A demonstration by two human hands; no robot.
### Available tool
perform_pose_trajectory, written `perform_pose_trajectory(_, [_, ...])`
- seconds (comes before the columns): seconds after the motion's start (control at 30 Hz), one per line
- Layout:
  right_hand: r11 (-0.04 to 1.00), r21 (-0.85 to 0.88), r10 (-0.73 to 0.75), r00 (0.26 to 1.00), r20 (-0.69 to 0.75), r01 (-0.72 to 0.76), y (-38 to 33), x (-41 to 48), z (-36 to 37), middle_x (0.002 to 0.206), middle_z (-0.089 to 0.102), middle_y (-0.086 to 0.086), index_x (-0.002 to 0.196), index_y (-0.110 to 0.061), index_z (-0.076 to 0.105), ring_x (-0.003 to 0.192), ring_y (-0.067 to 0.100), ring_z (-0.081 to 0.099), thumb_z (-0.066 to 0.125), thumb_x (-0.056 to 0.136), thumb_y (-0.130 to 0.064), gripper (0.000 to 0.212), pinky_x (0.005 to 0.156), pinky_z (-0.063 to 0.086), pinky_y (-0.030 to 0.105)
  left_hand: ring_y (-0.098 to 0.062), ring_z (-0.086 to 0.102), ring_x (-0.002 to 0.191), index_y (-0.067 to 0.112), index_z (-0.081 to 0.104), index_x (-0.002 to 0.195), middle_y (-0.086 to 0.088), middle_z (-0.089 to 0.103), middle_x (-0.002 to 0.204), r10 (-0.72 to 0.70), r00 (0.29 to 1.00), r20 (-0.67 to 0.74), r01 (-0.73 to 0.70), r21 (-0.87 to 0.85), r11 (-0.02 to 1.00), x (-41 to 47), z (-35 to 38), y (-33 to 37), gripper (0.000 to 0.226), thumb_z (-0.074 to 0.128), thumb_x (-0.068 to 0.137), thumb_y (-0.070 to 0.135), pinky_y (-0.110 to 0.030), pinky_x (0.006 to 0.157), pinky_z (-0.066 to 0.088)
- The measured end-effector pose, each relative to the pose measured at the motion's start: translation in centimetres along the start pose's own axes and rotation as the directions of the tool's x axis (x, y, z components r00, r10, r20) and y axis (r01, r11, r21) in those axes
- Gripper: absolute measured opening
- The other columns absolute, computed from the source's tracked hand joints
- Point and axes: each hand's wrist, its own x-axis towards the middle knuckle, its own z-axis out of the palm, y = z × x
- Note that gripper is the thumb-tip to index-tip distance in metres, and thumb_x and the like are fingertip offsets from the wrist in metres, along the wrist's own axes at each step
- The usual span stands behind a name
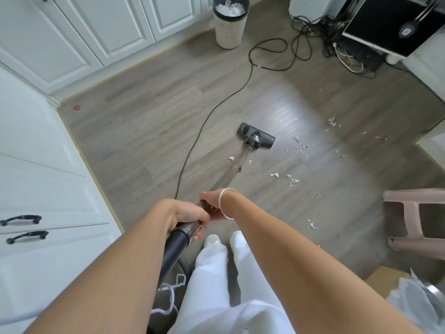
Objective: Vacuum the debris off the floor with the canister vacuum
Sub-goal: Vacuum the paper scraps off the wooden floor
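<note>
Low in the frame, the left hand (pixel 189 216) and right hand (pixel 212 203) both grip the vacuum wand (pixel 238 165). Its floor head (pixel 256 135) rests at centre. Paper scraps (pixel 293 180) (plenty, centre-right) remain, so I'd judge the job well short of finished.

Grips vacuum tube (pixel 177 244) w/ left hand (pixel 189 216), fingers curled over top, knuckles up. Holds same tube just ahead w/ right hand (pixel 210 204), close beside left, wrist bent down, fingers mostly hidden. Reaches both bare forearms fwd, converging at centre. Wears bangle (pixel 224 203) on right wrist.
</note>
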Motion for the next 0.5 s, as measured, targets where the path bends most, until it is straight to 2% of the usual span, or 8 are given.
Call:
perform_pose_trajectory(0.07, [0.999,-0.048,0.021,1.000,0.003,-0.020,1.2,-0.5,0.8,0.065,0.052,0.008,0.070,-0.005,0.046,0.031,0.014,0.054,0.041,0.096,-0.020,0.030,0.032,0.042,0.014,-0.016,0.054,0.042,0.003,0.049,0.078,-0.010,0.058,0.051,-0.017,0.999,0.038,0.018,-0.039,0.999,-0.2,1.3,-1.4,0.008,0.054,0.082,0.009,-0.027,0.053,0.048])
perform_pose_trajectory(0.17, [0.996,-0.079,-0.042,0.999,0.004,0.042,3.1,-1.6,1.1,0.063,0.048,0.009,0.068,-0.004,0.044,0.017,0.011,0.045,0.039,0.098,-0.017,0.033,0.025,0.035,0.010,-0.016,0.052,0.040,0.004,0.050,0.069,-0.010,0.056,0.050,0.004,0.999,0.045,0.000,-0.072,0.997,-0.2,2.7,-3.0,0.013,0.053,0.080,0.008,-0.025,0.051,0.046])
perform_pose_trajectory(0.23, [0.992,-0.064,-0.112,0.993,-0.039,0.110,3.9,-2.2,1.0,0.062,0.045,0.009,0.070,-0.003,0.045,0.024,0.014,0.048,0.040,0.098,-0.017,0.032,0.023,0.031,0.008,-0.017,0.051,0.040,0.003,0.050,0.069,-0.011,0.056,0.049,0.045,0.999,0.016,-0.043,-0.081,0.996,-0.2,3.3,-3.3,0.011,0.053,0.079,0.008,-0.024,0.048,0.045])
perform_pose_trajectory(0.33, [0.988,-0.021,-0.152,0.985,-0.079,0.151,5.4,-2.5,0.6,0.062,0.049,0.009,0.069,-0.005,0.048,0.045,0.020,0.050,0.046,0.094,-0.021,0.030,0.026,0.039,0.013,-0.020,0.050,0.043,0.002,0.050,0.073,-0.012,0.054,0.050,0.076,0.997,-0.017,-0.077,-0.086,0.993,-1.0,5.1,-2.9,0.008,0.052,0.080,0.007,-0.024,0.049,0.045])
perform_pose_trajectory(0.43, [0.987,-0.023,-0.157,0.985,-0.074,0.156,7.4,-3.2,0.3,0.062,0.049,0.009,0.065,-0.006,0.047,0.047,0.020,0.049,0.046,0.095,-0.021,0.033,0.026,0.040,0.014,-0.018,0.049,0.038,0.003,0.048,0.074,-0.010,0.053,0.046,0.081,0.996,-0.043,-0.086,-0.132,0.988,-1.9,7.7,-3.1,0.010,0.048,0.084,0.004,-0.021,0.043,0.045])
perform_pose_trajectory(0.5, [0.987,-0.038,-0.157,0.986,-0.050,0.156,9.2,-4.3,0.1,0.062,0.048,0.009,0.066,-0.006,0.046,0.048,0.019,0.048,0.045,0.096,-0.021,0.034,0.025,0.038,0.012,-0.020,0.049,0.042,0.004,0.047,0.075,-0.012,0.052,0.049,0.081,0.996,-0.041,-0.086,-0.153,0.985,-2.3,9.7,-3.9,0.009,0.048,0.084,0.003,-0.023,0.047,0.045])
